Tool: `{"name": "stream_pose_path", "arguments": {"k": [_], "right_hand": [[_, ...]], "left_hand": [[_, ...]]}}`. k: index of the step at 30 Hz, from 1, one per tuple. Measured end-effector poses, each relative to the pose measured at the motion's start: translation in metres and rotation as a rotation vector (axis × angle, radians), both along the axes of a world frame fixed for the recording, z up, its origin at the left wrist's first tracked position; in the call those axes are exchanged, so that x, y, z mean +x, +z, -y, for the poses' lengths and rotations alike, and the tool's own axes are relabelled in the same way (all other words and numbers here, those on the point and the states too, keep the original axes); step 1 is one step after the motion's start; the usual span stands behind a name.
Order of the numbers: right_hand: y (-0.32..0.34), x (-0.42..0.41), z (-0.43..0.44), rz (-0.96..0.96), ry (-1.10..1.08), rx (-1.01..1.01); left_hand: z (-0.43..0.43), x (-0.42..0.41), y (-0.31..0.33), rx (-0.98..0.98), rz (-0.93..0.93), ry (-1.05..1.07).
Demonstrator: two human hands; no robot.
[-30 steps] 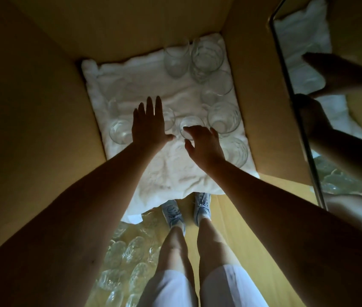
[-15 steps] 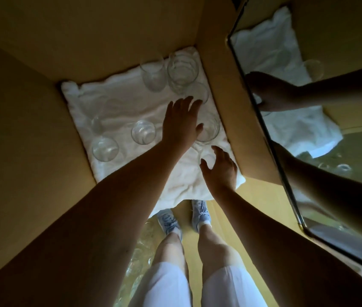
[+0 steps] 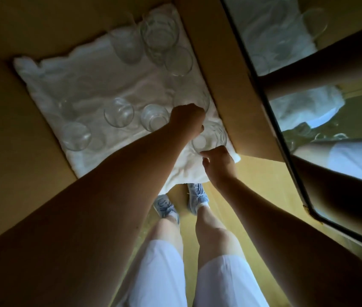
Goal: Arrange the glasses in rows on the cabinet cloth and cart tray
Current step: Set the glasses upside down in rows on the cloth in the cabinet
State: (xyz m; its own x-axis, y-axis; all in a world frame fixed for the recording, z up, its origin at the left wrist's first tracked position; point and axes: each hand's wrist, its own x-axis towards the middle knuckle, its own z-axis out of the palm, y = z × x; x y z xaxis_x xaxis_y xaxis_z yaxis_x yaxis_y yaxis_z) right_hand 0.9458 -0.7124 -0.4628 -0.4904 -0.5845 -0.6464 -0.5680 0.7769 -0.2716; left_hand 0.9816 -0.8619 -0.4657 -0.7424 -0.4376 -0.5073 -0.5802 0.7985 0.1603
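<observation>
Glasses (image 3: pixel 119 113) on cloth (image 3: pixel 87 80), left hand (image 3: pixel 187 120) seemingly clamped round far glass (image 3: pixel 194 98), right hand (image 3: pixel 218 165) gripping near glass (image 3: pixel 211 136)

Cloth (image 3: pixel 82 85): plain white, no print, greyer in shade at its far-left corner. Glasses (image 3: pixel 118 113): clear, colourless, no markings. Cabinet walls (image 3: pixel 9 118): flat tan-yellow, unpatterned. Door frame (image 3: pixel 262 89) on the right: black, and the pane reflects white and olive. Floor (image 3: pixel 253 180): yellow wood tone. Shorts (image 3: pixel 160 273): white. Shoes (image 3: pixel 164 206): pale blue. Socks (image 3: pixel 203 204): white.
</observation>
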Motion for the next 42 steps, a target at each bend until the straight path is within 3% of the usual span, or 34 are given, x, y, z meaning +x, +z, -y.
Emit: {"name": "stream_pose_path", "arguments": {"k": [9, 14, 19, 31, 42], "right_hand": [[0.01, -0.008, -0.023, -0.007, 0.016, -0.084], [0.007, -0.016, -0.033, -0.047, 0.088, -0.08], [0.016, -0.017, -0.036, -0.076, 0.149, -0.04], [0.105, 0.019, -0.108, -0.029, 0.069, 0.04], [0.199, 0.015, -0.185, 0.033, 0.022, 0.018]], "left_hand": [[-0.027, -0.007, -0.003, 0.097, -0.124, 0.349], [-0.021, -0.012, 0.001, 0.112, -0.012, 0.401], [-0.029, -0.006, 0.017, 0.083, -0.07, 0.442], [-0.08, 0.044, 0.116, 0.25, -0.214, 0.379], [-0.179, 0.147, 0.207, 0.369, -0.177, 0.657]]}}
